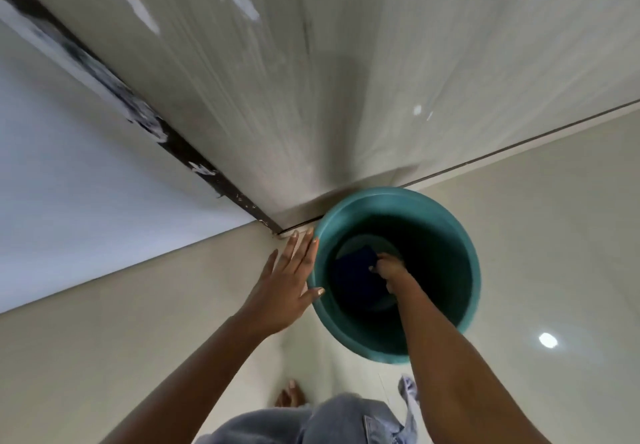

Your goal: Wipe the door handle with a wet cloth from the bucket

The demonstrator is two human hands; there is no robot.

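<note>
The lone head view looks steeply down, close over the bucket point(394, 270) at the door point(277, 79) base.

There are no words, numbers or signs to read here. The teal bucket point(450, 221) has no label that shows. The door point(277, 79) has only white smears, not letters.

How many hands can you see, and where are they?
2. The left hand rests flat against the outside of the green bucket. The right hand is down inside it, on the dark blue cloth.
</note>
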